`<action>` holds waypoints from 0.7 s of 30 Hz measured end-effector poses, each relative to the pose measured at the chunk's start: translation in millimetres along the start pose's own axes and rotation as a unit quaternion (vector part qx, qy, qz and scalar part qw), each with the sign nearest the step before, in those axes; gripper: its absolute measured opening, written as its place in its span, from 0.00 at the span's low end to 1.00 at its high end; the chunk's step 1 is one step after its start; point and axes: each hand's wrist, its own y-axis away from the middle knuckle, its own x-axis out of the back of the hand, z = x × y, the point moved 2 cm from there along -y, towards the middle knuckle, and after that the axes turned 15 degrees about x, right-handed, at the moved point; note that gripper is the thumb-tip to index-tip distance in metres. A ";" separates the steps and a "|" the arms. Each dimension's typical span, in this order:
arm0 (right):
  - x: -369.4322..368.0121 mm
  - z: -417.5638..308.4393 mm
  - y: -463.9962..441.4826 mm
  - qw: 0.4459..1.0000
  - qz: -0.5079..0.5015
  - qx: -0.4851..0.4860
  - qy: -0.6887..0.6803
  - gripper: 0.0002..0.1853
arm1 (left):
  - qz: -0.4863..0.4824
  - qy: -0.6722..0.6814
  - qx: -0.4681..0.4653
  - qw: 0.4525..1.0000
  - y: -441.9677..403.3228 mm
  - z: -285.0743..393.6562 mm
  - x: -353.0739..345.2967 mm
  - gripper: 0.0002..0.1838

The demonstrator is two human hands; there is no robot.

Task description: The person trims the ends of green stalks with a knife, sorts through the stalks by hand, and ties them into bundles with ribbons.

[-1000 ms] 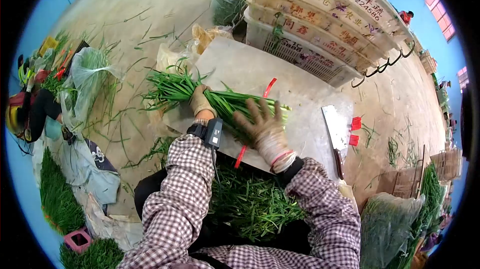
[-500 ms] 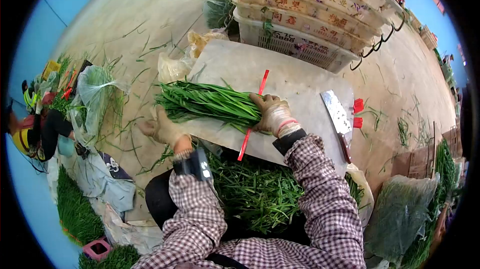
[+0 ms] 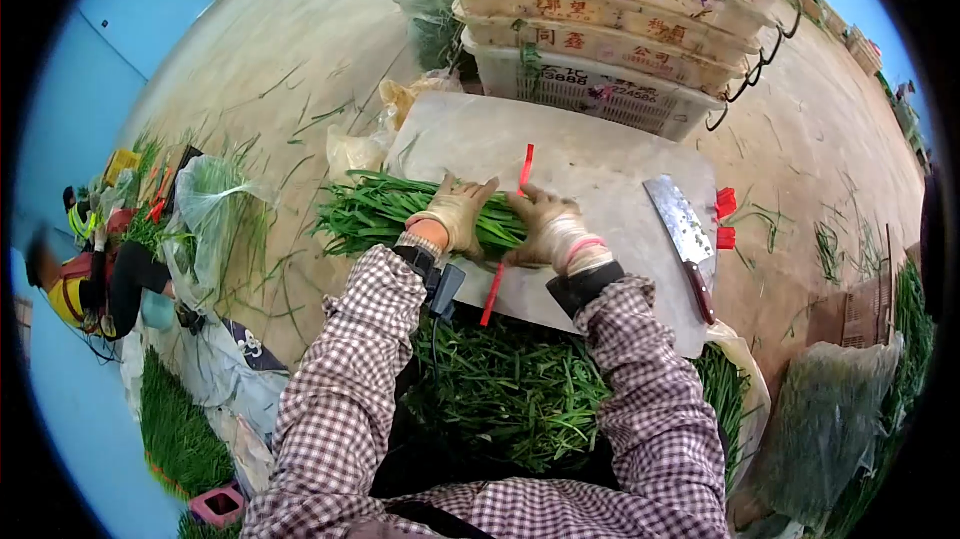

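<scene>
Crates [image 3: 600, 39], pale plastic, stacked and marked with coloured lettering, placed at one o'clock from the middle of the view. Surface [image 3: 590, 169], flat and pale, set before the person, with its far edge lying just beside the crates. Co-worker [image 3: 75, 284], dark trousers, seen seated at nine o'clock, well apart. Heap of loose greens [image 3: 510, 399], lying at six o'clock below the surface. Wrapped greens [image 3: 830, 419], covered in clear plastic, placed at four o'clock. Plastic bag [image 3: 210, 229], clear, filled with greens, at nine o'clock, nearer than the co-worker. Green bundle [image 3: 372, 211], long-leaved, laid on the surface, leaf tips directed to nine o'clock, other end to three. Knife [image 3: 685, 239], broad-bladed, brown-handled, laid on the surface at three o'clock, blade pointed to eleven, handle to five. Left hand [image 3: 455, 214], gloved, laid over the bundle's middle, fingers curved; whether they are pressed tight cannot be told. Right hand [image 3: 550, 227], gloved, set at the bundle's three-o'clock end, thumb and fingers spread apart around it. Red strip [image 3: 527, 164], passed beneath the bundle, ends shown towards one and six o'clock. Red pieces [image 3: 725, 203], two, at the surface's three-o'clock edge.
</scene>
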 end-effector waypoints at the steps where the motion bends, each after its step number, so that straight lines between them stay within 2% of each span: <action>1: 7.1 -0.3 -3.1 1.000 0.020 0.005 0.002 0.42 | 0.008 0.004 -0.003 1.000 1.8 -1.9 -1.5 0.72; 5: 30.5 -16.2 -15.6 0.998 0.036 0.001 -0.053 0.21 | 0.026 0.004 -0.004 1.000 14.3 -9.5 8.2 0.73; 8: 16.3 -25.3 -36.3 1.000 -0.009 -0.011 -0.011 0.21 | 0.034 -0.002 0.006 0.999 18.7 -20.0 10.1 0.72; 12: -0.6 -35.3 -53.4 0.999 0.009 0.010 0.042 0.21 | 0.038 -0.017 0.011 0.999 21.5 -29.6 4.7 0.70; 15: -6.3 -37.5 -62.0 1.000 0.005 0.022 0.020 0.16 | 0.038 -0.024 0.021 0.999 19.3 -31.0 -3.2 0.68; 16: -21.2 -29.8 -64.8 0.984 0.098 -0.004 -0.147 0.14 | 0.043 -0.033 0.016 0.998 16.3 -31.9 -8.2 0.67; 17: -46.9 -16.0 -66.4 0.932 0.187 -0.030 -0.310 0.12 | 0.048 -0.041 0.013 0.998 13.0 -33.0 -14.2 0.67; 18: -60.6 -6.4 -65.9 0.845 0.267 -0.054 -0.461 0.11 | 0.053 -0.049 0.009 0.997 10.7 -33.8 -18.7 0.66; 20: -6.9 -23.7 -37.8 0.721 0.312 -0.118 -0.607 0.08 | 0.052 -0.035 0.008 0.998 12.8 -33.8 -19.5 0.69; 21: 7.3 -23.5 -25.7 0.675 0.335 -0.102 -0.650 0.08 | 0.049 -0.019 0.008 0.999 16.1 -33.9 -16.1 0.70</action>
